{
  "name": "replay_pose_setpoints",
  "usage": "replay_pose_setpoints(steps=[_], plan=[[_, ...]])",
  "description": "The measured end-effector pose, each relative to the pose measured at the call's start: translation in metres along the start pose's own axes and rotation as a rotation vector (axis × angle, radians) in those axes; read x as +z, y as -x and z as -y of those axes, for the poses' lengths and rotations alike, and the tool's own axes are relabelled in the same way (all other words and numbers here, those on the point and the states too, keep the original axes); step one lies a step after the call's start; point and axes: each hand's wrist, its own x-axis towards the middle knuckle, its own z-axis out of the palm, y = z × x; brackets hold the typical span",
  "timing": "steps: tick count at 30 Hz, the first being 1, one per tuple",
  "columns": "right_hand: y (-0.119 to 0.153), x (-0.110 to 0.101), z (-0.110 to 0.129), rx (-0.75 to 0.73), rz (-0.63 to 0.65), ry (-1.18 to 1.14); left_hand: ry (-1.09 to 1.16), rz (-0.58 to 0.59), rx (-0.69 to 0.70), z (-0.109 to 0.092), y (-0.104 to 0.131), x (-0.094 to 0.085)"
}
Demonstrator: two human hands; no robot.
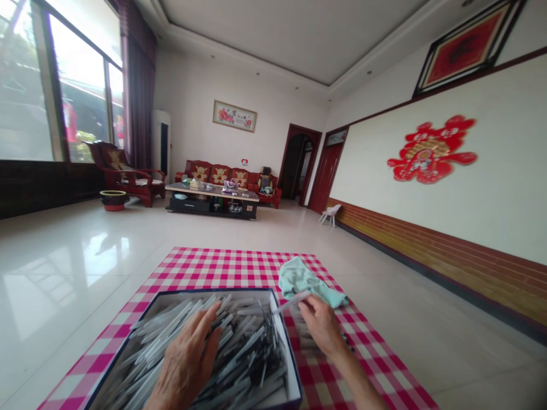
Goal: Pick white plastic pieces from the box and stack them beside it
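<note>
A shallow box with a dark blue rim (159, 294) lies on the cloth in front of me, filled with long, thin sticks (252, 336), many clear or whitish and others dark, perhaps pens. Over the left part of this heap rests my left hand (188, 347), its fingers stretched out and holding nothing that I can see. Just outside the box's right wall, my right hand (322, 324) pinches a slim translucent plastic stick (291, 302), which points left towards the rim. More blurred sticks (308, 337) lie beneath that hand, partly hidden by it.
A crumpled mint-green cloth (305, 280) lies beyond my right hand. A pink-and-white checked tablecloth (222, 267) spreads under everything. Farther off are a low coffee table (200, 203), a wooden sofa (205, 171), an armchair (128, 176) and a small white stool (330, 213).
</note>
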Motion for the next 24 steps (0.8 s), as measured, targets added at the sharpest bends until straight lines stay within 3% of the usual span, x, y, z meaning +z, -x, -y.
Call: replay_pose_setpoints(steps=[3,6,13,19,24], plan=[[-0.005,-0.013,-0.044,0.052,0.023,0.063,0.015,0.003,0.006,0.000,-0.001,0.000],[-0.004,-0.004,-0.065,0.107,0.045,0.060,0.027,0.010,0.018,0.000,0.000,0.000],[-0.018,0.038,-0.053,0.081,0.123,0.076,0.038,0.025,0.007,0.003,0.003,0.001],[-0.025,0.038,-0.054,0.025,0.232,0.350,0.050,0.021,0.021,0.004,0.002,0.001],[-0.021,0.046,-0.057,0.064,0.231,0.609,0.060,0.022,0.012,0.005,0.004,0.003]])
